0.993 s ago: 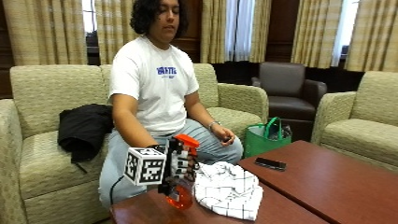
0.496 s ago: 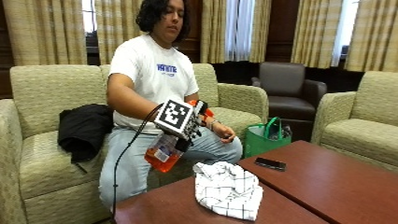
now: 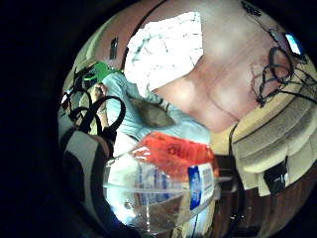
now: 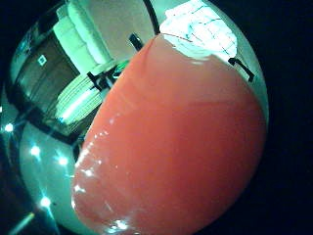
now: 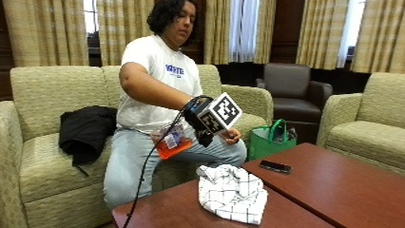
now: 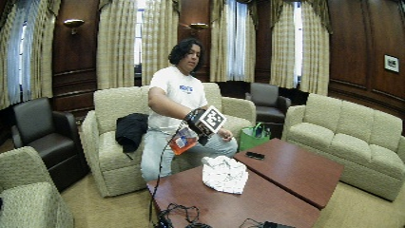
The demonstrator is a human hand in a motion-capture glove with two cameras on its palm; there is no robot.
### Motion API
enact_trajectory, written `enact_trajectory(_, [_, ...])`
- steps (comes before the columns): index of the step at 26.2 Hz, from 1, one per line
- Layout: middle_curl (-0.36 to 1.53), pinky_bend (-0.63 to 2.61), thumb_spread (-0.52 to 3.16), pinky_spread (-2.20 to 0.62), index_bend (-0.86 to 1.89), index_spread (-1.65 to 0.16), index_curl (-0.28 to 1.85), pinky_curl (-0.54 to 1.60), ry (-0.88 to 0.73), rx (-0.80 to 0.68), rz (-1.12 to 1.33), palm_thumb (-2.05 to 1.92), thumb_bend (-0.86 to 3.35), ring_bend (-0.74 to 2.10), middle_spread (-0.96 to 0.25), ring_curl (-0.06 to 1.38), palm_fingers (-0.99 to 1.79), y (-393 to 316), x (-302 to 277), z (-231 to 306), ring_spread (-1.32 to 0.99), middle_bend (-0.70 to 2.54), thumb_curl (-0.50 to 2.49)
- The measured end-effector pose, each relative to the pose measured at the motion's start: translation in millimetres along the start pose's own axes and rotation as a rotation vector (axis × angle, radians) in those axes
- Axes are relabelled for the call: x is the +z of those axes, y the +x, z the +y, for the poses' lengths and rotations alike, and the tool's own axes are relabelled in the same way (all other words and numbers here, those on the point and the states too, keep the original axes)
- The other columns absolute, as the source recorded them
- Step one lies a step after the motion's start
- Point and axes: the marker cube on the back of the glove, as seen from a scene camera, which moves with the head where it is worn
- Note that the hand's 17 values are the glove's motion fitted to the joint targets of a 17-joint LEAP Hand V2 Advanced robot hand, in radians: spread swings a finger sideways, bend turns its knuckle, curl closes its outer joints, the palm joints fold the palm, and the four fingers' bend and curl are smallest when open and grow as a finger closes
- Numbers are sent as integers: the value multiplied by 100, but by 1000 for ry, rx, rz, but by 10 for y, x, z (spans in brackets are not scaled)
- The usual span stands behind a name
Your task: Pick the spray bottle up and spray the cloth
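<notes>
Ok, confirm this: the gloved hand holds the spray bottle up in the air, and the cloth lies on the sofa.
Not quite. The cloth lies on the table, not the sofa, as the outside view shows. The rest holds: the gloved hand holds the bottle in the air.

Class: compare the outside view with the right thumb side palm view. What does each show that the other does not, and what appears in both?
Only the outside view shows the gloved right hand holding the spray bottle above the lap, the phone and the green bag. Only the thumb side palm view shows the bottle's orange surface right up against the palm. Both show the bottle and the checked cloth on the table.
</notes>
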Motion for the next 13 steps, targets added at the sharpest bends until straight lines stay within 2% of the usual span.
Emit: enact_trajectory(13, [55,47,46,-28,38,-24,56,40,-276,294,233,91,-3,69,-16,47,137,51,486,-656,-18,66,75])
